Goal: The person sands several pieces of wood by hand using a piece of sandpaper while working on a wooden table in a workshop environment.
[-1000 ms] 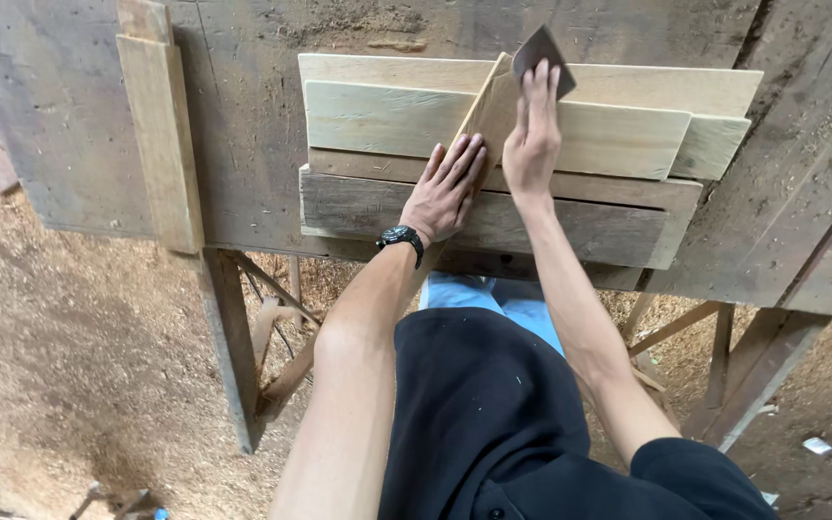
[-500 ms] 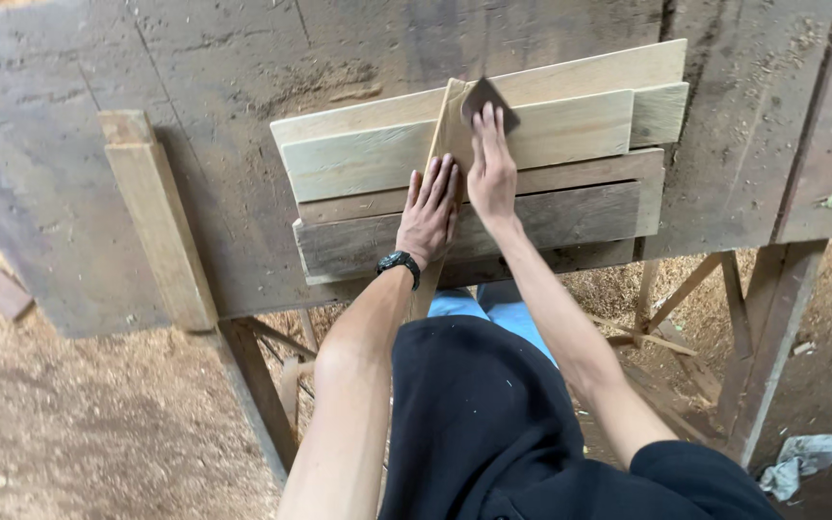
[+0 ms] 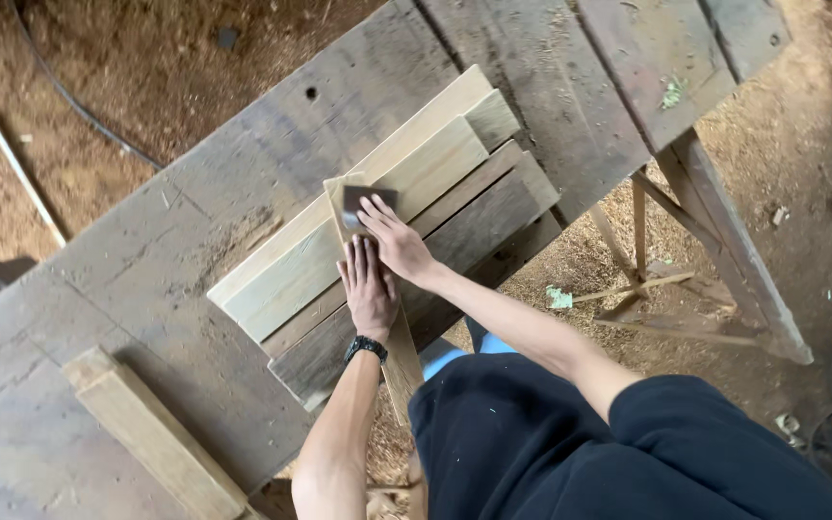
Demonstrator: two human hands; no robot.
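A narrow wooden strip (image 3: 399, 358) lies across a stack of several wooden boards (image 3: 435, 169) on a worn plank workbench (image 3: 195, 231). My left hand (image 3: 369, 289), with a black wristwatch on its wrist, presses flat on the strip with fingers together. My right hand (image 3: 395, 239) holds a small dark piece of sandpaper (image 3: 363, 200) against the strip's far end. The strip's near end sticks out past the bench edge toward my body.
A thick light wooden block (image 3: 151, 433) lies on the bench at the lower left. The bench's wooden legs and braces (image 3: 715, 250) stand at the right. Sawdust covers the dirt floor, with a thin stick (image 3: 7, 154) and a dark cable at the upper left.
The view has swung so the bench and boards now run diagonally. Both hands stay on the strip, the right one still at its far end with the sandpaper.
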